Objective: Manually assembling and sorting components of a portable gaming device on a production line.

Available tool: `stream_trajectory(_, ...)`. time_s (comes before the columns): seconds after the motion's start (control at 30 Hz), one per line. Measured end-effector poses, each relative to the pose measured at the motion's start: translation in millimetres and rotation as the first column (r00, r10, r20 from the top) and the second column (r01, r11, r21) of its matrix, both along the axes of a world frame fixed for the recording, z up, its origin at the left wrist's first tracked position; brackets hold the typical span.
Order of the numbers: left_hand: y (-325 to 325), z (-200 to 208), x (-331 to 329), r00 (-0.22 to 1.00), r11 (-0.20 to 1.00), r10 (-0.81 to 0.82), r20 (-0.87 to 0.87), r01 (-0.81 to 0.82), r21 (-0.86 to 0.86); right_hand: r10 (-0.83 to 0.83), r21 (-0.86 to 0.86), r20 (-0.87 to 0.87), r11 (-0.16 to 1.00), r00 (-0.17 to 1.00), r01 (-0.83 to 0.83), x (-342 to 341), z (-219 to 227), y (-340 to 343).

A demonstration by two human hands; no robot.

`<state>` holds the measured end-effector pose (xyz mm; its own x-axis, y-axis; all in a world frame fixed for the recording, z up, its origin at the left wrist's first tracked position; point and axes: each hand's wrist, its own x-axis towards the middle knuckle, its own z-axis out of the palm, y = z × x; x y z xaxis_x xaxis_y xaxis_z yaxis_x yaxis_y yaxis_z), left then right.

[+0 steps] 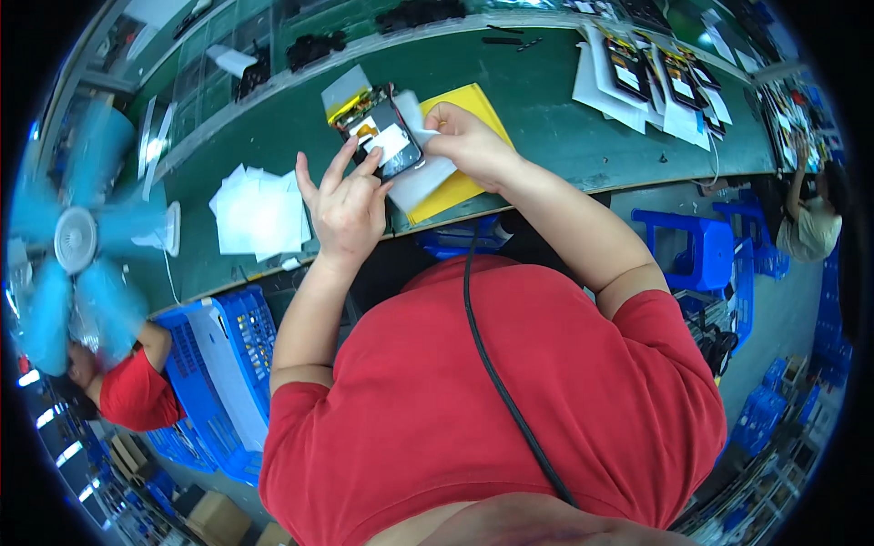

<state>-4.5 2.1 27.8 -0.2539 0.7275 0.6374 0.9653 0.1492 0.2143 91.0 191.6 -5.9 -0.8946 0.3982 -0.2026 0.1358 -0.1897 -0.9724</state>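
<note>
The right hand (478, 150) has its grip pinched, thumb against forefinger, on the edge of a thin white sheet (424, 185). The left hand (349, 211) has its grip spread: the fingers fan out, fingertips touching the face of a dark handheld device (393, 149), the thumb near its lower edge. That device lies tilted between the hands, pale label up, its circuit end pointing to 11 o'clock. The white sheet shows beside it, over a flat yellow piece (482, 109).

Clockwise around the device on the green surface (546, 109), small dark strips (505, 41) lie at 2 o'clock, more devices on white sheets (612, 107) toward 3, and a loose pile of white papers (261, 214) at 8. Farther out, off the surface, a blue stool (696, 246) stands at 4 o'clock and a blue basket (238, 364) at 7. A blue-bladed fan (75, 238) whirls well out at 8.
</note>
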Motion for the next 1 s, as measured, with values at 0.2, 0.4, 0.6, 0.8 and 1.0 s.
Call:
stream_trajectory(0.2,9.9,-2.8,19.5,0.995,0.998,-0.066,-0.071,0.064,-0.025,-0.072,0.151,-0.153,0.984,0.986,0.095,12.3,25.5,-17.2)
stream_trajectory(0.4,41.5,2.4,40.6,0.985,0.99,-0.141,-0.096,0.138,-0.033,-0.138,0.165,-0.227,0.97,0.964,0.178,48.3,44.9,5.6)
stream_trajectory(0.6,59.7,2.9,60.1,0.945,0.954,-0.299,0.133,0.3,0.008,-0.256,-0.088,-0.221,0.966,0.941,0.243,99.6,62.8,65.1)
stream_trajectory(0.8,48.5,-14.5,56.7,0.962,0.964,-0.23,0.145,0.246,-0.105,-0.488,0.068,-0.257,0.852,0.834,0.519,164.4,101.2,200.1)
stream_trajectory(1.0,31.0,-22.9,57.2,0.979,0.98,-0.1,0.179,0.128,-0.152,-0.607,0.202,-0.167,0.751,0.777,0.629,217.4,94.2,321.8)
